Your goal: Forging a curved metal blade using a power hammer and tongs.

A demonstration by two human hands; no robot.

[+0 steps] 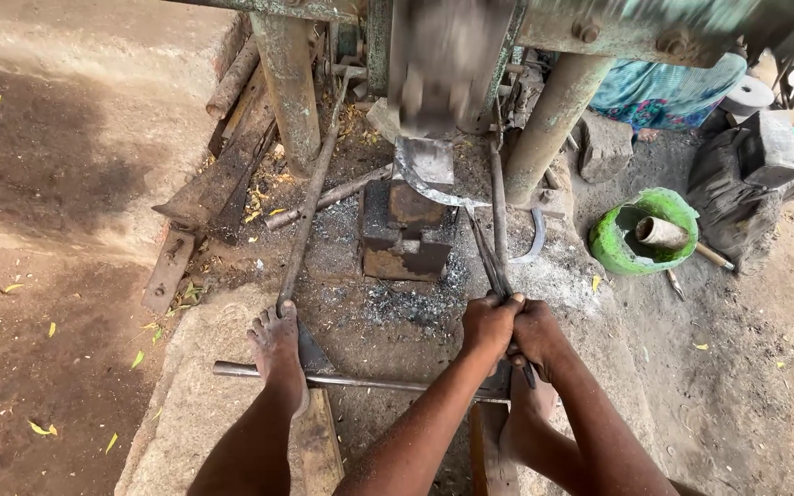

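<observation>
under the far frame: power hammer [443, 64] fills the top of view, its ram blurred over the curved blade blank [434, 188] lying on the anvil block [404, 234].
grip: left hand [489, 323] and right hand [537, 332] are both closed tight round the tong handles [493, 262], knuckles touching, near centre.
work piece: blade blank sits held in the tongs' far end, between ram and anvil, its curve sweeping right.
doing it well: i judge the blank should lie flat on the block and the tongs stay level, hands well back from the ram.
foot: bare foot [277, 354] rests on a long rod [310, 220] at near left.
in the way: crossbar [351, 378] runs just below the hands; loose bars [232, 78] lie far left.
right side: green basin [645, 230] with a wooden-handled tool, stone block [751, 174] beyond.
ground: scale and ash ring the anvil.
</observation>
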